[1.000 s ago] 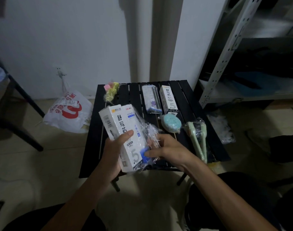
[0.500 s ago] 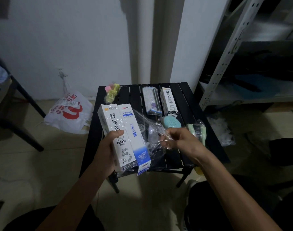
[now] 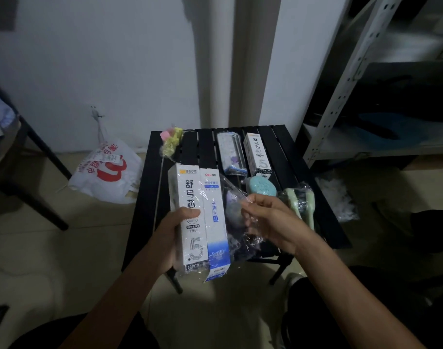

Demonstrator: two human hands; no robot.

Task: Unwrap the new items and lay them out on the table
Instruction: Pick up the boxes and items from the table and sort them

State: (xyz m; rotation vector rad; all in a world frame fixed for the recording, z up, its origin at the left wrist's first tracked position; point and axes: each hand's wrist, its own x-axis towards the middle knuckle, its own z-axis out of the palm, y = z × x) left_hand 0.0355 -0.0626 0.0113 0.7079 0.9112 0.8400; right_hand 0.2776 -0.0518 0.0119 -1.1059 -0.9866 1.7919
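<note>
Clear wrap (image 3: 236, 212) pinched; boxes (image 3: 197, 217) overhang table (image 3: 142, 210) edge.

box pair (image 3: 197, 217): raised upright, flat face forward | clear wrap (image 3: 236, 217): pulled aside, right hand (image 3: 270, 222) further right

Two hands, left (image 3: 169, 238) and right (image 3: 270, 222). Three refill boxes: two held (image 3: 190, 215) (image 3: 215, 217), one on table (image 3: 257, 154). One blue disc (image 3: 262, 186), one shopping bag (image 3: 107, 172), approx.

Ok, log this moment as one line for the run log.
step: unwrapping | left hand: holds two white boxes | right hand: pulls clear wrap | black table: other items laid out
</note>
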